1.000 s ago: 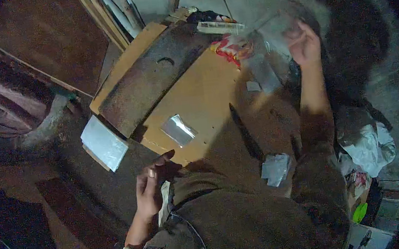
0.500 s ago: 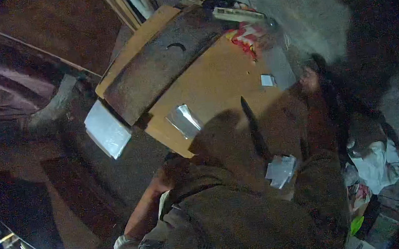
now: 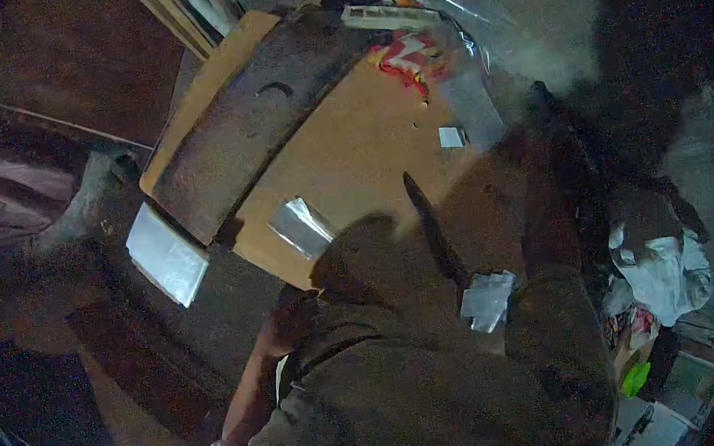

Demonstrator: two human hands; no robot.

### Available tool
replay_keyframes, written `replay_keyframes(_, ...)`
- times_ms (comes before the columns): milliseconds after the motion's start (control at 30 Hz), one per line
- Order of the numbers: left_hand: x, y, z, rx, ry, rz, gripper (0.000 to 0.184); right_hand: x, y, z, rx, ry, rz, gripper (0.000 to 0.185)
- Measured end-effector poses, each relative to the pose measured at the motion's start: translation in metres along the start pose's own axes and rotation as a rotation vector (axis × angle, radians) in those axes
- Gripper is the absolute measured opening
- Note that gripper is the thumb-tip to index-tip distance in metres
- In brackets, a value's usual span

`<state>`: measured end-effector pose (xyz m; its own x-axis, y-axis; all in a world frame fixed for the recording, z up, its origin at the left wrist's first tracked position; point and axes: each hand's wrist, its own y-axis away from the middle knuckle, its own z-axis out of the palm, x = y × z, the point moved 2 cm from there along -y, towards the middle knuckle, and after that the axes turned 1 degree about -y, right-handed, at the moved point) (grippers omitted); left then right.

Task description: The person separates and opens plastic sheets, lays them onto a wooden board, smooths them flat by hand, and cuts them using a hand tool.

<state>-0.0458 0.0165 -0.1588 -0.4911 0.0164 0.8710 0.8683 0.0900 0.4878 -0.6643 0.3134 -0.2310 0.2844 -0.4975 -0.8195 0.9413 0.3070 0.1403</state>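
My left hand [image 3: 285, 325] is low in the head view, at the near edge of a brown board [image 3: 349, 145] and against my dark clothing. Its fingers are in shadow, so any grip is hidden. On the right, my right hand [image 3: 530, 145] is a dark blur beside the board's right edge, its fingers not distinguishable. A clear plastic packet [image 3: 301, 229] lies on the board near my left hand. Between my arms is a long, dark, pointed shape [image 3: 431, 224] like a knife blade. Its lower end is near a second clear packet [image 3: 489, 300].
A dark slab [image 3: 251, 121] with a small curved piece [image 3: 276, 89] lies across the board. A stack of white sheets [image 3: 167, 256] is at left. Red-and-white wrapping [image 3: 409, 56] and a pale strip [image 3: 388, 17] are at the far end. A white bag [image 3: 663, 278] stands right.
The whole view has shifted, so the board and its contents appear further left. My right hand has become darker and harder to see. The items on the board keep their places.
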Motion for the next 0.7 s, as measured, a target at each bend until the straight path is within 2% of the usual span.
replay_keyframes(67, -0.004, 0.003, 0.0, -0.028, 0.746, 0.016, 0.047, 0.001, 0.009, 0.006, 0.315, 0.589, -0.326, 0.044)
replay_keyframes(100, 0.011, 0.001, -0.004, 0.027, 0.178, -0.045, 0.046, 0.001, 0.02, 0.014, 0.49, 0.884, -0.462, 0.043)
replay_keyframes(133, 0.021, -0.001, -0.008, 0.078, -0.392, -0.099, 0.045, 0.002, 0.031, 0.023, 0.547, 1.092, -0.558, 0.043)
replay_keyframes(167, 0.022, 0.0, -0.007, 0.075, -0.394, -0.097, 0.045, 0.005, 0.046, 0.037, 0.504, 1.234, -0.629, 0.043)
replay_keyframes(200, 0.022, 0.002, -0.005, 0.107, -0.1, -0.068, 0.043, 0.011, 0.059, 0.049, 0.474, 1.353, -0.699, 0.043)
replay_keyframes(233, 0.028, 0.003, -0.005, 0.136, 0.195, -0.039, 0.042, 0.017, 0.071, 0.058, 0.342, 1.443, -0.705, 0.042)
replay_keyframes(267, 0.036, 0.002, -0.005, 0.134, 0.195, -0.039, 0.042, 0.026, 0.083, 0.065, 0.22, 1.531, -0.689, 0.042)
replay_keyframes(300, 0.055, -0.001, -0.007, 0.126, 0.084, -0.18, 0.041, 0.035, 0.096, 0.072, 0.077, 1.618, -0.666, 0.042)
replay_keyframes(367, 0.048, -0.001, -0.007, 0.119, -0.028, -0.32, 0.04, 0.049, 0.106, 0.072, -0.056, 1.789, -0.579, 0.041)
replay_keyframes(400, 0.027, -0.003, -0.005, 0.152, -0.318, -0.071, 0.039, 0.055, 0.107, 0.07, -0.105, 1.867, -0.541, 0.041)
replay_keyframes(467, 0.019, -0.001, -0.005, 0.184, -0.608, 0.181, 0.038, 0.065, 0.1, 0.062, -0.146, 1.986, -0.456, 0.04)
replay_keyframes(533, 0.021, -0.001, -0.007, 0.171, -0.372, 0.048, 0.036, 0.072, 0.089, 0.055, -0.163, 2.108, -0.383, 0.039)
replay_keyframes(633, 0.019, 0.0, -0.006, 0.191, -0.544, 0.125, 0.037, 0.082, 0.076, 0.051, -0.164, 2.237, -0.316, 0.039)
replay_keyframes(667, 0.02, 0.001, -0.005, 0.195, -0.541, 0.124, 0.037, 0.083, 0.073, 0.05, -0.16, 2.266, -0.293, 0.038)
replay_keyframes(700, 0.027, 0.004, -0.005, 0.2, -0.402, 0.04, 0.037, 0.084, 0.07, 0.049, -0.159, 2.288, -0.279, 0.038)
